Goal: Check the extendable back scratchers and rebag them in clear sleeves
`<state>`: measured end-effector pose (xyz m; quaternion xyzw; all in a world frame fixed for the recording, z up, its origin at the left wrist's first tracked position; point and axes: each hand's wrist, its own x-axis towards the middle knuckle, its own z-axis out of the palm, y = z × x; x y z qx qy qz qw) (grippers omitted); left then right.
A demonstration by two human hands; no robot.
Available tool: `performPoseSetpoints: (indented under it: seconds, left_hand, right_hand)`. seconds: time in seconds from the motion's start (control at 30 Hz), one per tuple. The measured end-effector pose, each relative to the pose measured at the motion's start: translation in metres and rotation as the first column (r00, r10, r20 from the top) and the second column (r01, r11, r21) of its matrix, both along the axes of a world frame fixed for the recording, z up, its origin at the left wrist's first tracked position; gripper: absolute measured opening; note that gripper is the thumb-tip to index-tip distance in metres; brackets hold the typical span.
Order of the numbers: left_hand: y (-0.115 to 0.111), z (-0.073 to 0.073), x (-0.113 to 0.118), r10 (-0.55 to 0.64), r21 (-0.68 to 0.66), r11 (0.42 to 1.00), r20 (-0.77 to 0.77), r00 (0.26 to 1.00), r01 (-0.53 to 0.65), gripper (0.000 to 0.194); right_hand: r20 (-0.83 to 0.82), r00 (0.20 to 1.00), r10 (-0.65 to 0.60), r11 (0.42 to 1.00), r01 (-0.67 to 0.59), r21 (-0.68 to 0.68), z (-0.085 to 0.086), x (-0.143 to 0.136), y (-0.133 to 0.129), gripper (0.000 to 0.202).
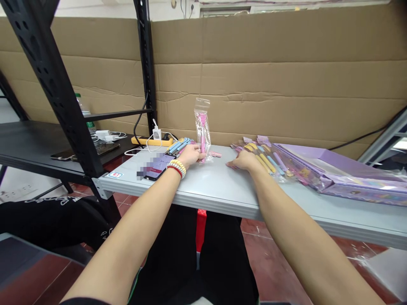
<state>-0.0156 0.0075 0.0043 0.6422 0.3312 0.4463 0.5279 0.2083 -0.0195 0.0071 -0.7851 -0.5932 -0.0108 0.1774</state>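
Pink and slim, a pen (202, 131) is standing nearly upright in a clear zip-lock bag (207, 130) near the frame's centre, its top leaning left. The left hand (190, 156) is pinching the bag's lower end, thumb and fingers closed, so the long axis is rising from the fingertips. The right hand (243, 161), farther off, is lying low over the grey tabletop (219, 182) at centre right, fingers loosely bent (whether they are gripping anything, I cannot tell), beside bagged pens (266, 162). Bare surface is separating the hands, and a phone (160, 164) is crowding the left wrist.
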Motion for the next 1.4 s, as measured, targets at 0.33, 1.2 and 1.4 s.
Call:
performPoseSetpoints:
  seconds: [0.33,1.2,1.4]
  left_hand:
    - [0.003,-0.005,0.002,-0.021,0.09,0.995,-0.197,0.98,0.039,0.022]
    - [-0.001,-0.002,0.0,0.23,0.389,0.92,-0.429,0.874,-0.052,0.042]
    - [0.0,-0.002,0.001,0.217,0.363,0.93,-0.405,0.888,-0.061,0.045]
  right_hand:
    - [0.057,0.998,-0.029,0.979,0.04,-0.201,0.005,0.001,0.001,0.04]
    - [-0.719,0.404,0.566,0.802,-0.066,0.594,0.01,-0.014,-0.002,0.032]
    - [-0.79,0.158,0.593,0.804,-0.054,0.592,0.015,-0.011,-0.011,0.046]
